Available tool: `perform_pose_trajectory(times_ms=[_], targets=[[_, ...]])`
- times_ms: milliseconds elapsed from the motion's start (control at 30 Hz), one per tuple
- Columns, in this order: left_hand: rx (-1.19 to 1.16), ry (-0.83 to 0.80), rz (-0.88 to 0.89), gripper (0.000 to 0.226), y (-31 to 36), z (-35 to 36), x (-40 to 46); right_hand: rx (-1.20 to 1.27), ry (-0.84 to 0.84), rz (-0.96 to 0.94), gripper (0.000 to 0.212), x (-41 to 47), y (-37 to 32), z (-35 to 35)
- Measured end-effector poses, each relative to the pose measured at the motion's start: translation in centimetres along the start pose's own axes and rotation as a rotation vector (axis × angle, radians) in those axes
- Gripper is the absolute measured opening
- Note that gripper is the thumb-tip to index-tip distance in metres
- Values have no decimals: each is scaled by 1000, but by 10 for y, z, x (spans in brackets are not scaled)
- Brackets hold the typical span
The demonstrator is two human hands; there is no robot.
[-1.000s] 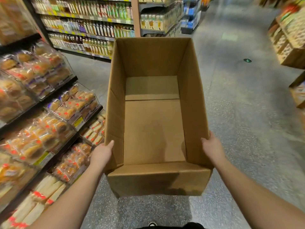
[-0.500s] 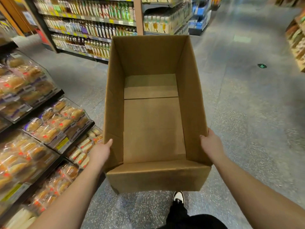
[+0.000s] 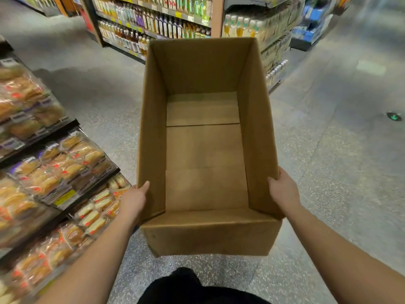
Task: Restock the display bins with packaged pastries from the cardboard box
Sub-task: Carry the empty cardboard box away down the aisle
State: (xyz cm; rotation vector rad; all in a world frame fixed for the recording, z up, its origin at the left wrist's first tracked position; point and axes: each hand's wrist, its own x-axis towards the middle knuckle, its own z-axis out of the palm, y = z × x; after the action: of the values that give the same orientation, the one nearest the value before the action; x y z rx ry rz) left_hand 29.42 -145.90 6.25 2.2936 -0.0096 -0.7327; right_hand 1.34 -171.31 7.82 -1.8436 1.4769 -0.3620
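I have the box point(image 3: 206, 150) up in front of me, held off the floor point(image 3: 328, 172) between both hands. My left hand point(image 3: 133, 200) grips the box's left wall near the closest corner, thumb hooked over the top edge and lying inside, the rest of the fingers hidden behind the cardboard. My right hand point(image 3: 283, 190) grips the right wall at about the same spot, thumb over the rim on the inside, fingers wrapped round the outer face. The box sits open-topped, its long axis pointing away from me, and I see only bare cardboard on its bottom. The near flap hangs folded down toward my body.

The bins point(image 3: 72, 170) stand to the left of the box, just beside my left forearm, stacked in tiers and filled with wrapped pastries point(image 3: 92, 213). Drink shelves point(image 3: 153, 20) line the far side of the aisle beyond the box.
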Motion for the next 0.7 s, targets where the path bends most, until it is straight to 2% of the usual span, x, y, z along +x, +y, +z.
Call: perform_pose_trajectory(times_ms=[200, 367, 533, 700], targets=[[-102, -8, -34, 58, 12, -7, 55, -52, -64, -67, 38, 67, -43, 41], [-173, 8, -128, 65, 23, -13, 123, -90, -121, -103, 36, 136, -89, 90], [-237, 18, -195, 51, 47, -23, 201, -126, -168, -130, 33, 209, -145, 142], [-266, 6, -281, 47, 67, -35, 266, -169, -221, -128, 26, 269, -190, 190]])
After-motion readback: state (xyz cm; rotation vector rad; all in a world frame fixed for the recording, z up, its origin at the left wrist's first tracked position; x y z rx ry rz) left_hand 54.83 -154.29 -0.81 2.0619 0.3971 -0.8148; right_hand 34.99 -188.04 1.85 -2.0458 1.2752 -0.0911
